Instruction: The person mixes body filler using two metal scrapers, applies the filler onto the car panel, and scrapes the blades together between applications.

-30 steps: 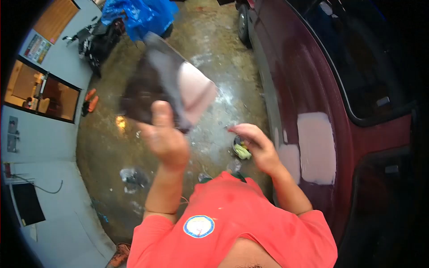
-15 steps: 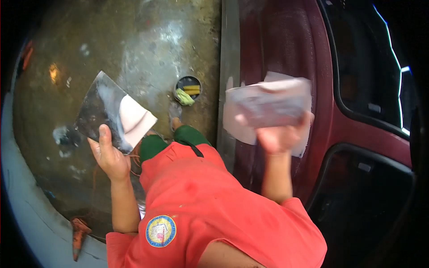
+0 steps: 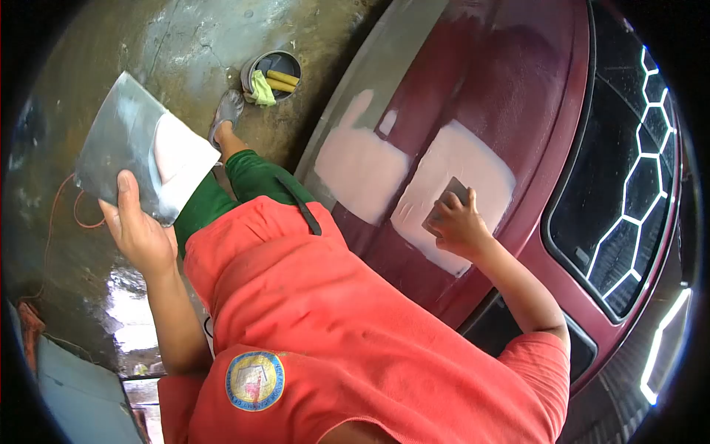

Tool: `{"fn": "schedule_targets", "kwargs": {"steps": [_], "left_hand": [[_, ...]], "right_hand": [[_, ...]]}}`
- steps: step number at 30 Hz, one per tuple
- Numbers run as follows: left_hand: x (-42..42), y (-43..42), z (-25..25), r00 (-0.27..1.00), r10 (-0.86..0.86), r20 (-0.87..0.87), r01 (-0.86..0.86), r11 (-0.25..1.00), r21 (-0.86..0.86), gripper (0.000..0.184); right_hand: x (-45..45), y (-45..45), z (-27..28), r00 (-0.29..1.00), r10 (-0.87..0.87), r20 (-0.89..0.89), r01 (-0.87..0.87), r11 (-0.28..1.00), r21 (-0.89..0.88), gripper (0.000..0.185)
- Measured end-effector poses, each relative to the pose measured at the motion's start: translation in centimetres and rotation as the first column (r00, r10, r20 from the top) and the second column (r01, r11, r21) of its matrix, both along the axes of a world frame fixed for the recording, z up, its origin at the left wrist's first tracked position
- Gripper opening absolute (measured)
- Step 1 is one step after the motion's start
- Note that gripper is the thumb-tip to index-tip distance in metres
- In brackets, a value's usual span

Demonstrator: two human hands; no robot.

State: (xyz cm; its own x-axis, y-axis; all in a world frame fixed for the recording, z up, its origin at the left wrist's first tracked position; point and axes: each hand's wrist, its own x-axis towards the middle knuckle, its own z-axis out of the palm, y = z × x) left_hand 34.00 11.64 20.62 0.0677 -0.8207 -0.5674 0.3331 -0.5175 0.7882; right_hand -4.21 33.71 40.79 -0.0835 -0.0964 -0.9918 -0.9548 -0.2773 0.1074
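Spreader [image 3: 456,188] has reached pink patch [image 3: 473,152].

A stained, shiny floor [image 3: 170,33] spreads at upper left, a pale blue-grey wall [image 3: 81,385] stands at lower left, and white light [image 3: 633,220] in a honeycomb pattern shows on dark window glass [image 3: 592,163].

Matt paste [image 3: 473,159] coats glossy, seemingly metal bodywork [image 3: 525,74].
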Motion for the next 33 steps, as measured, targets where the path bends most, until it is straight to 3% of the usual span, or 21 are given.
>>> {"fn": "schedule_targets", "kwargs": {"steps": [6, 12, 16, 20, 22, 26, 29, 33], "left_hand": [[1.3, 0.4, -0.8, 0.995, 0.098, 0.009, -0.099, 0.990, 0.100, 0.048], [1.8, 1.0, -1.1, 0.996, 0.084, -0.013, -0.082, 0.990, 0.113, 0.054], [1.5, 1.2, -0.5, 0.998, 0.067, 0.012, -0.068, 0.993, 0.100, 0.057], [1.3, 0.9, -0.2, 0.995, 0.103, 0.000, -0.102, 0.989, 0.103, 0.050], [1.3, 1.1, 0.2, 0.993, 0.112, -0.039, -0.106, 0.985, 0.134, 0.050], [1.5, 2.2, -0.3, 0.993, 0.117, -0.023, -0.113, 0.986, 0.119, 0.050], [1.3, 2.6, -0.4, 0.994, 0.112, -0.015, -0.108, 0.984, 0.141, 0.051], [1.2, 3.2, -0.7, 0.994, 0.103, -0.045, -0.096, 0.986, 0.138, 0.052]], "right_hand": [[-1.3, 1.0, -4.2, 0.998, 0.023, -0.057, -0.017, 0.994, 0.111, 0.037], [0.1, -0.4, -0.5, 0.983, 0.079, -0.165, -0.038, 0.971, 0.234, 0.034], [-2.9, 0.5, -3.2, 0.995, 0.096, -0.031, -0.097, 0.995, -0.012, 0.037], [-3.9, 0.1, -1.0, 0.997, -0.004, -0.083, 0.011, 0.996, 0.083, 0.035], [-3.5, -2.8, -0.6, 0.983, -0.022, -0.183, 0.070, 0.964, 0.257, 0.038], [-7.1, -3.8, -3.0, 0.997, 0.046, -0.060, -0.043, 0.997, 0.063, 0.044], [-9.9, -2.5, -3.8, 0.999, 0.030, -0.027, -0.030, 1.000, 0.009, 0.044], [-8.6, -5.4, -1.8, 0.992, 0.004, -0.129, 0.029, 0.968, 0.249, 0.047]]}}
